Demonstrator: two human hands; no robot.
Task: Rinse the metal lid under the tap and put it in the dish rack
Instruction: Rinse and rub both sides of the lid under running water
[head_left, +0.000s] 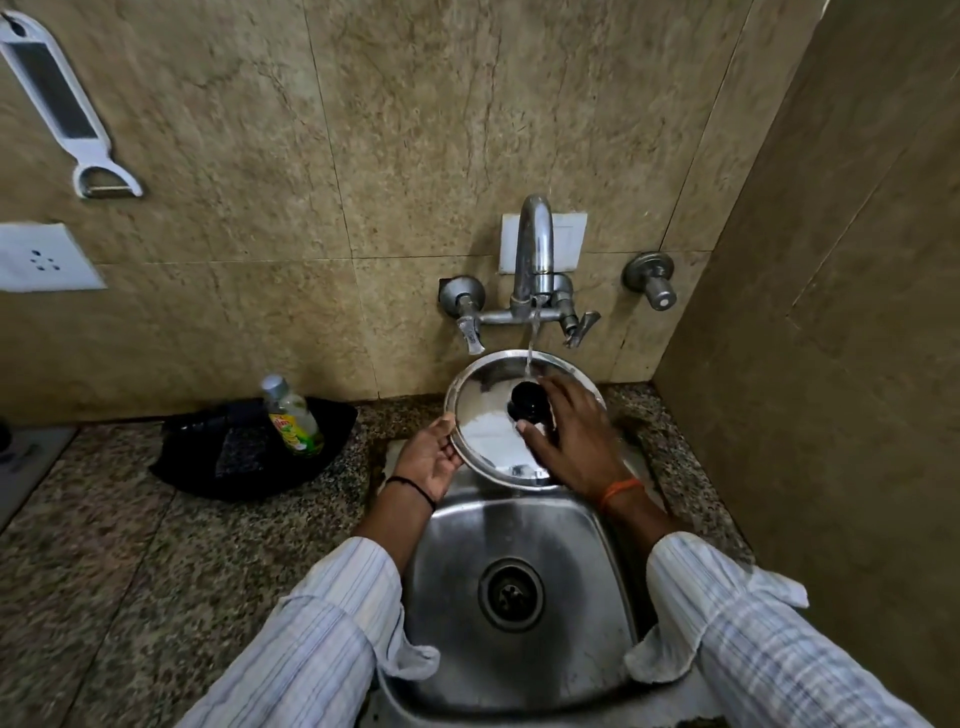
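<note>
Metal lid (485, 415) is held over the far end of the sink (519, 525), directly under the tap (534, 249), tilted with its top face toward the camera. Water stream (532, 340) is running and lands on the lid near its 12 o'clock rim, just above the black knob (523, 399).

Left hand (427, 460) is placed at the lid's 8 o'clock edge: fingers curled partway, thumb over the rim, the edge gripped between thumb and fingers (fingers behind the lid are hidden). Black thread is seen on that wrist.

Right hand (569, 434) is laid across the lid from its 4 o'clock side, fingers spread and loosely bent around the knob; thumb tip rests on the lid face just below the knob. Whether the knob is actually pinched cannot be told. An orange band is worn on the right wrist.

Lid's 6 o'clock rim sits just above the sink's far wall; the drain (511, 595) lies well apart, at 6 o'clock from the lid.

At 9 o'clock from the lid, on the granite counter (130, 561), a black tray (208, 467) is seen with a dish soap bottle (292, 418) leaning in it. A white peeler (62, 104) is hung on the wall at 10 o'clock. Dish rack is not in frame.
</note>
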